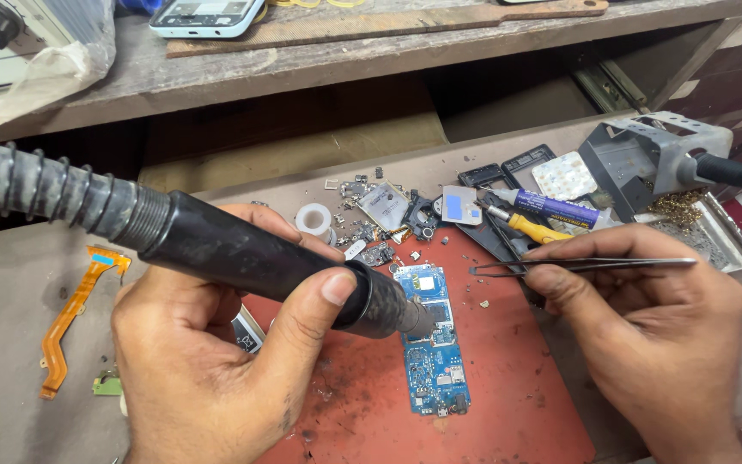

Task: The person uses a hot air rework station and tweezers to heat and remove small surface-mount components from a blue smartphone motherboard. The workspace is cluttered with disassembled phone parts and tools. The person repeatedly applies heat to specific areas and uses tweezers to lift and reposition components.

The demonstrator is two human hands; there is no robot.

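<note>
A: Hands, what are they on rn?

B: Left hand (208,361) is wrapped tight round a black hot-air wand (259,258), thumb pressed on the barrel. Its ribbed hose (45,193) runs off to the left. The nozzle tip sits just over the upper half of a blue phone circuit board (431,344).

A: And the right?

B: Right hand (654,335) pinches a pair of thin metal tweezers (581,265), fingers closed on them. Tips point left, near the board's top right corner; can't tell if they touch anything.

A: Board's where exactly?

B: Flat on a red work mat (517,395), btwn the two hands, long side running away from the person.

A: Other stuff?

B: Small parts and phone frames scattered beyond the mat, a yellow-handled screwdriver (536,228), a blue-labelled syringe tube (556,209), a grey soldering-iron stand (646,155) at far right, an orange flex cable (70,318) on the left.
</note>
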